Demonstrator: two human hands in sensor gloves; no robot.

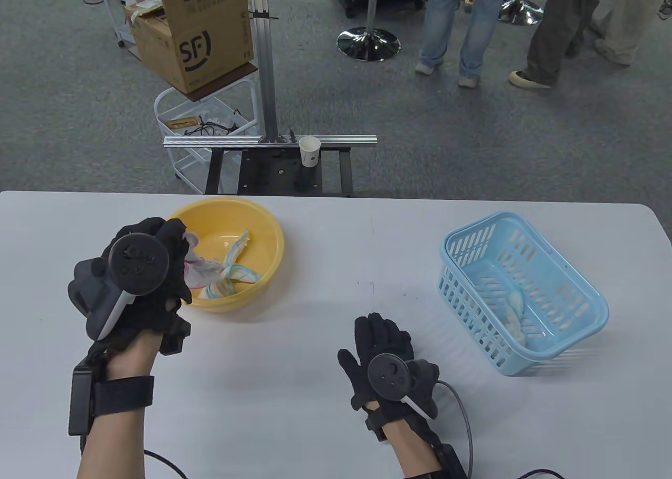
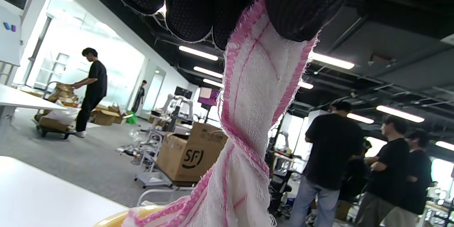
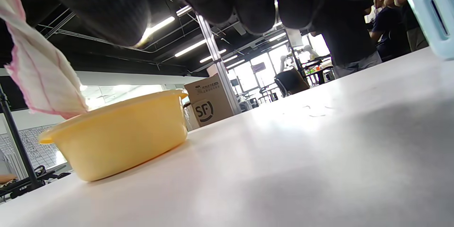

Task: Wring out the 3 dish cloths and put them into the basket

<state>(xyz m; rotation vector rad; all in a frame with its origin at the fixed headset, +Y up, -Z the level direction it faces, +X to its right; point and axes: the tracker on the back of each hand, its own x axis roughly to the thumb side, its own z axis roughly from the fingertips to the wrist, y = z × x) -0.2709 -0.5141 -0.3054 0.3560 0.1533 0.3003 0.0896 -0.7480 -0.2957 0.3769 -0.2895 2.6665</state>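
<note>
So far one dish cloth (image 1: 515, 311) lies in the blue basket (image 1: 588, 311) at the right of the white surface (image 1: 315, 395), which reads as roughly a third of the job finished. The left hand (image 1: 152, 269) is raised over the near-left rim of the yellow basin (image 1: 262, 227), its fingers curled round a pink-edged cloth (image 2: 255, 113); the left wrist view shows this cloth hanging twisted from the fingers down toward the basin. A third cloth, with blue-green edging (image 1: 236, 272), lies in the basin, so it looks not yet wrung. The right hand (image 1: 380, 350) rests on the surface between basin and basket, fingers fairly straight, holding nothing. By my reading, the pink-edged cloth needs the second hand for a proper wring before it goes across to the basket, and the cloth in the basin must then follow the same route.
</note>
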